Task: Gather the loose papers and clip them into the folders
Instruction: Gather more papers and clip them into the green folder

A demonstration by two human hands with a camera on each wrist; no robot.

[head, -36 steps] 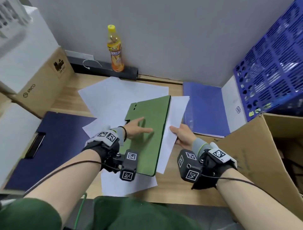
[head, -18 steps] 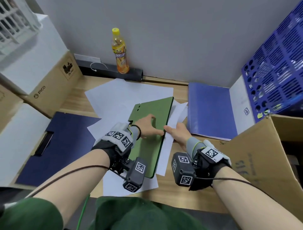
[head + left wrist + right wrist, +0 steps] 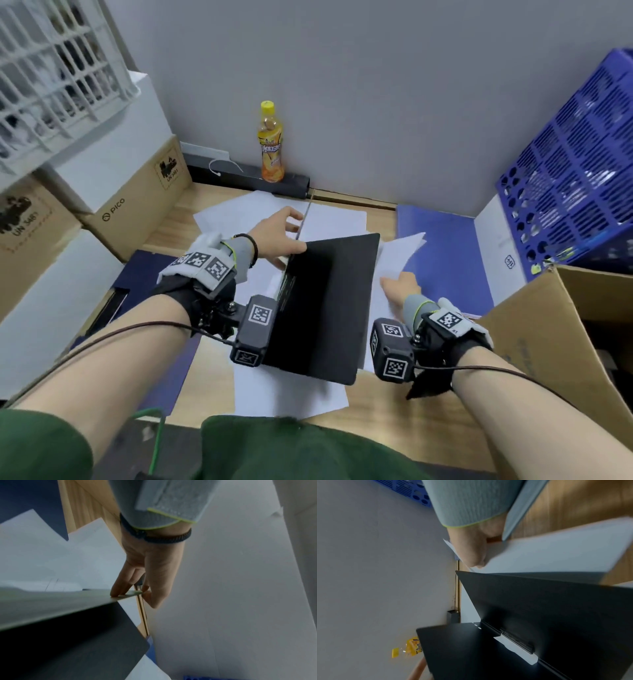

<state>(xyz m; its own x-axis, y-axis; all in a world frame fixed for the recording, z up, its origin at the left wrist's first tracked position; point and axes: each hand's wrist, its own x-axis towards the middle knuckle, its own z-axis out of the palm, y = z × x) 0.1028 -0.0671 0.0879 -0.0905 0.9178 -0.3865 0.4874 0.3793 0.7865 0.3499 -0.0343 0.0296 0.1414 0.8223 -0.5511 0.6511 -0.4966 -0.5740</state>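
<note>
The green folder (image 3: 325, 301) lies open in the middle of the wooden desk, its black inside facing up. My left hand (image 3: 284, 236) pinches the far edge of the front cover (image 3: 51, 605) between fingers (image 3: 120, 588) and thumb, and holds it raised about upright. A metal clip (image 3: 517, 641) runs along the spine inside. My right hand (image 3: 399, 289) grips a white sheet (image 3: 400, 250) just right of the folder, thumb on top. More loose papers (image 3: 239, 216) lie under and behind the folder, and one sheet (image 3: 284, 394) sticks out at the near edge.
A blue folder (image 3: 438, 253) lies to the right, a navy clipboard folder (image 3: 144, 274) to the left. An orange drink bottle (image 3: 270, 142) stands at the wall. Cardboard boxes (image 3: 137, 202) and a white basket (image 3: 51, 68) crowd the left; a blue crate (image 3: 582, 171) and a cardboard box (image 3: 548, 342) crowd the right.
My left hand has lifted the green cover from flat and shut to upright, baring the black inside. My right hand has drawn the white sheet out to the right.
</note>
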